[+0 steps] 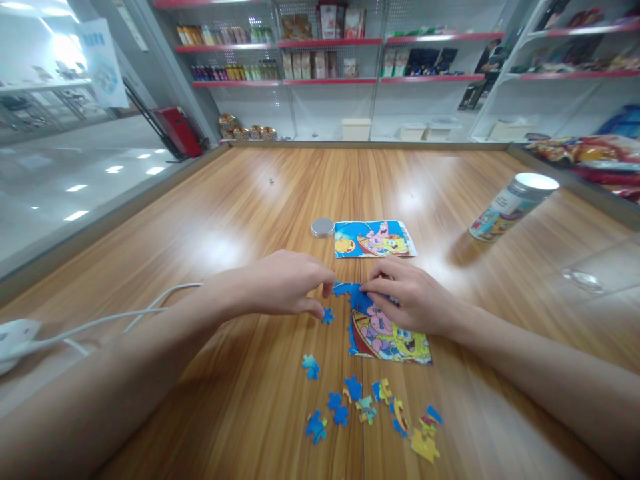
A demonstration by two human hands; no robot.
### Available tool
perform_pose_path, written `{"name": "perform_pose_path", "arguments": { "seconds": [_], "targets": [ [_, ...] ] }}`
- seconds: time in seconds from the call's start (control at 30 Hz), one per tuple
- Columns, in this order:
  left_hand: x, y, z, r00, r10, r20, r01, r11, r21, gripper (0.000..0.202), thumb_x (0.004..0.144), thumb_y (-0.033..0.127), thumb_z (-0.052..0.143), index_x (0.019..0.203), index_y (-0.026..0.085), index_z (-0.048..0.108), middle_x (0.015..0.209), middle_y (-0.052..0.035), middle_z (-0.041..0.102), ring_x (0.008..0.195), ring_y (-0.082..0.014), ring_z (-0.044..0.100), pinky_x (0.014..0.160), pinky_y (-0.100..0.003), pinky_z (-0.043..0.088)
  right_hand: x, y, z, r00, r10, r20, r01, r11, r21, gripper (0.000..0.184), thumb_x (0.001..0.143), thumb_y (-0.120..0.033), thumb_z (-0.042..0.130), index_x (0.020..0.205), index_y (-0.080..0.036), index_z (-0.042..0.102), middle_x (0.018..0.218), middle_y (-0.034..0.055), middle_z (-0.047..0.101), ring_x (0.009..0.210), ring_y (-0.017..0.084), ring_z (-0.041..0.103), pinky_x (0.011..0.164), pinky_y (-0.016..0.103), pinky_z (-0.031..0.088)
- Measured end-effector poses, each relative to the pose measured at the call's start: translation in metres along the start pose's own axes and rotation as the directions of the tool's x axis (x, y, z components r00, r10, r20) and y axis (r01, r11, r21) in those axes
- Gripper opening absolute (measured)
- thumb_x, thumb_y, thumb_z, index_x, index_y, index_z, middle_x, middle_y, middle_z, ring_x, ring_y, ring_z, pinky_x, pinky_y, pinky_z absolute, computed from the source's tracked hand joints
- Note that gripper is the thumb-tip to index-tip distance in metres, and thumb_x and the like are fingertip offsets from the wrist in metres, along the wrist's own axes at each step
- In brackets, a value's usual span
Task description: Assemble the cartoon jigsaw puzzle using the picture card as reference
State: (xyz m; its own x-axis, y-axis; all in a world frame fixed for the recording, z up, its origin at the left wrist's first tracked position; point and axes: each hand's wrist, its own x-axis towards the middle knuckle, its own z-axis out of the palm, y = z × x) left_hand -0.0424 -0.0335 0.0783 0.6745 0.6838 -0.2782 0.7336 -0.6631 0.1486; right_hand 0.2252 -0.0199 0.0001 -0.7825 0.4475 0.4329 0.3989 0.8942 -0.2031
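Note:
A partly joined jigsaw puzzle (376, 333) with cartoon figures in a boat lies flat on the table. My right hand (413, 297) covers its upper right part. Its fingers are closed at the tips on a blue jigsaw piece at the puzzle's top edge, mostly hidden by them. To the left, my left hand (293, 283) hovers with thumb and forefinger apart and nothing visible between them. A loose blue piece (327, 315) lies just below its fingertips. Several other loose pieces (340, 412) are scattered nearer to me. Beyond the puzzle lies a printed reference picture (375, 239).
A round metal lid (323, 227) sits beside the picture. At the right stands a printed cardboard canister (513, 207), near a clear plastic item (584, 281). White cables (145, 311) run along the left. Stocked shelves (330, 43) line the back, where a person is partly visible.

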Motion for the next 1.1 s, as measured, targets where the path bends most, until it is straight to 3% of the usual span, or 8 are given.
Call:
{"name": "perform_pose_path", "arguments": {
  "seconds": [0.3, 0.57, 0.8, 1.03, 1.1],
  "targets": [
    [0.004, 0.011, 0.005, 0.992, 0.015, 0.122, -0.008, 0.998, -0.062, 0.017, 0.083, 0.034, 0.076, 0.097, 0.026, 0.07, 0.083, 0.0015, 0.072, 0.073, -0.0154, 0.064, 0.059, -0.024, 0.034, 0.003, -0.002, -0.003, 1.0, -0.021, -0.013, 0.021, 1.0, -0.008, 0.019, 0.095, -0.019, 0.055, 0.099, -0.015, 0.073, 0.092, 0.0101, 0.062, 0.086, 0.021, 0.057, 0.076, 0.036, 0.046],
    [-0.01, 0.016, -0.004, 0.984, 0.015, 0.176, -0.016, 1.0, 0.004, 0.014, 0.082, 0.03, 0.077, 0.093, 0.026, 0.071, 0.077, 0.0017, 0.071, 0.063, -0.0145, 0.059, 0.054, -0.025, 0.028, 0.004, -0.002, -0.002, 0.999, -0.037, -0.026, 0.036, 0.999, -0.006, 0.017, 0.095, -0.021, 0.056, 0.099, -0.016, 0.072, 0.092, 0.0093, 0.062, 0.085, 0.021, 0.058, 0.075, 0.035, 0.046],
    [-0.012, 0.038, -0.001, 0.946, 0.144, 0.289, -0.134, 0.989, -0.054, 0.016, 0.075, 0.026, 0.084, 0.087, 0.024, 0.074, 0.077, 0.0012, 0.074, 0.067, -0.0155, 0.062, 0.054, -0.026, 0.03, 0.003, -0.002, -0.002, 0.999, -0.028, -0.019, 0.028, 1.0, -0.006, 0.016, 0.094, -0.022, 0.057, 0.098, -0.017, 0.072, 0.092, 0.0095, 0.063, 0.085, 0.021, 0.058, 0.075, 0.036, 0.047],
    [-0.01, 0.036, 0.001, 0.926, 0.326, 0.189, -0.308, 0.944, -0.118, 0.02, 0.078, 0.008, 0.076, 0.084, 0.028, 0.075, 0.073, 0.0015, 0.074, 0.068, -0.0165, 0.066, 0.053, -0.028, 0.031, 0.003, -0.002, -0.003, 1.0, -0.023, -0.019, 0.023, 1.0, 0.012, 0.016, 0.094, -0.02, 0.056, 0.099, -0.018, 0.071, 0.092, 0.0092, 0.063, 0.086, 0.022, 0.057, 0.076, 0.036, 0.047],
    [-0.01, 0.032, -0.002, 0.939, 0.311, 0.148, -0.297, 0.949, -0.106, 0.021, 0.08, 0.008, 0.072, 0.088, 0.027, 0.075, 0.076, 0.0012, 0.074, 0.069, -0.0163, 0.066, 0.054, -0.028, 0.033, 0.004, -0.002, -0.003, 1.0, -0.024, -0.02, 0.024, 1.0, 0.009, 0.017, 0.095, -0.02, 0.055, 0.099, -0.018, 0.071, 0.092, 0.0091, 0.063, 0.085, 0.021, 0.057, 0.075, 0.036, 0.046]
  ]
}}
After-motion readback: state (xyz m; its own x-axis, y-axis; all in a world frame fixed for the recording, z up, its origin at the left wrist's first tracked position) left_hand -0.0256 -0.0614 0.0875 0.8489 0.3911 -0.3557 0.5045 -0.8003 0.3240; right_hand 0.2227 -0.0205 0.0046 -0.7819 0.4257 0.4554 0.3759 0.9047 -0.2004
